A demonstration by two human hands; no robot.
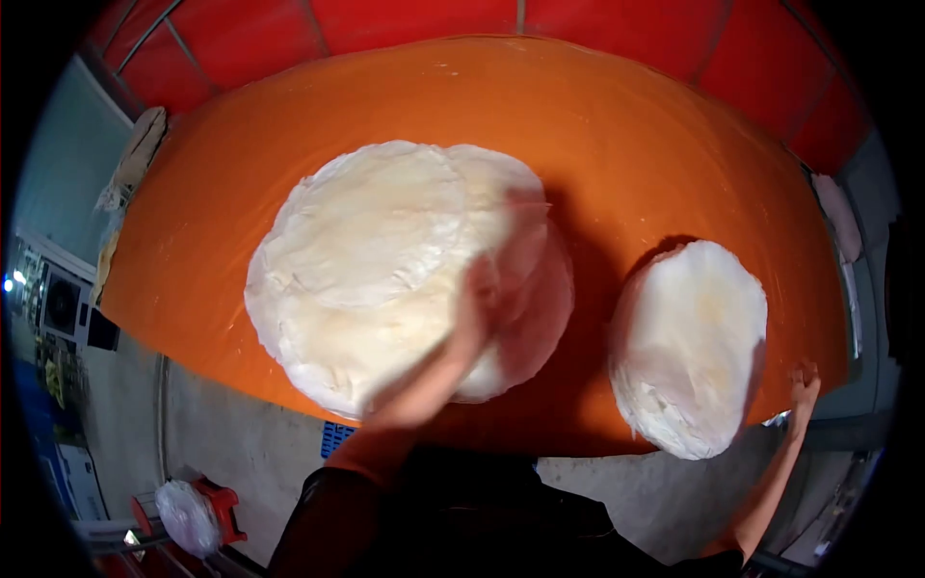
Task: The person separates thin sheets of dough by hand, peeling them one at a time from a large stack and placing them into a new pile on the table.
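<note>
Broad, round, soft white sheets lie overlapping in a large pile [366, 231] in the middle of the orange-covered table. My left hand [479, 294] is over the right part of this pile, smeared by motion, its fingers indistinct. To the right is a smaller, thick oval stack [699, 328] of similar white sheets, reaching the table's front edge. My right hand [805, 382] is beyond that stack, at the right end of the table cover, with its fingers curled in; what they may hold is hidden.
The orange cover [462, 87] spreads across the whole table. Red panels [414, 24] stand along its far side. Cloth bundles lie at the left [140, 154] and right [836, 217] ends. On the floor at lower left is a red stool [226, 511] beside a plastic-wrapped round thing [188, 517].
</note>
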